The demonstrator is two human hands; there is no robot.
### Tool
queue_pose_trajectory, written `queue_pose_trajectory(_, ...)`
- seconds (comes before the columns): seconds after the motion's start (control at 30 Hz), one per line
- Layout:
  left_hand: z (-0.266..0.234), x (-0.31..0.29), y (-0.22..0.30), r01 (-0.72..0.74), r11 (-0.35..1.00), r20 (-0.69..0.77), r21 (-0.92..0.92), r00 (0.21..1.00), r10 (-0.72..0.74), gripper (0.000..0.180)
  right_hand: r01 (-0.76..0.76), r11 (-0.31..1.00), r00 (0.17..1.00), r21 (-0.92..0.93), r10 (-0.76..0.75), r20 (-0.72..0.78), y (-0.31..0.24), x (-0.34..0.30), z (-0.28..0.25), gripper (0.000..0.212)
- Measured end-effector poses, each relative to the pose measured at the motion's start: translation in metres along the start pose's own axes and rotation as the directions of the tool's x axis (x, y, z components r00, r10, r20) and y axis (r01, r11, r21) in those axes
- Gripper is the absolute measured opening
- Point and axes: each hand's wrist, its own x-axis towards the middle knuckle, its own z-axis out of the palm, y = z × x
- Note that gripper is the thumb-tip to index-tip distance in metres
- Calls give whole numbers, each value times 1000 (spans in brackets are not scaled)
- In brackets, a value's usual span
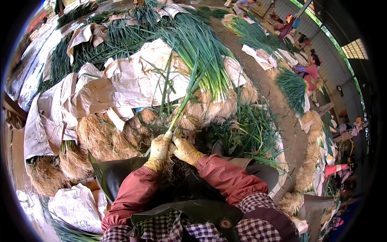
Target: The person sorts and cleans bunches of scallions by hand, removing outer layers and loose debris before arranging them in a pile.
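A single green onion (177, 114) points away from me, its white lower stem between my hands and its leaves reaching toward the pile. My left hand (158, 150), in a yellowish glove, is closed round the stem. Beside it my right hand (186, 149), gloved the same way, is closed with its fingertips against the stem's base; whether it pinches a leaf or roots is hidden. Pale roots hang below the hands. Just beyond lies a heap of green onions (209, 66), white ends toward me, over bundles with tan roots (215, 109).
White woven sacks (100, 88) cover bundles on the left, with more rooty ends (96, 135) below. Loose green leaves (252, 133) litter the ground by my right knee. Across a dirt aisle (288, 133), several people (310, 72) sit among more green onions (291, 90).
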Motion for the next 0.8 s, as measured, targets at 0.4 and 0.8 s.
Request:
queue_pose_trajectory(0.4, 2, 12, -12, -33, 957, 73, 287, 997, 13, 14, 55, 950, 993, 307, -84, 84, 66, 99, -89, 81)
queue_pose_trajectory(0.8, 13, -11, -2, -58, 652, 40, 756, 998, 42, 30, -460, 807, 884, 370, 457, 102, 50, 97, -114, 58)
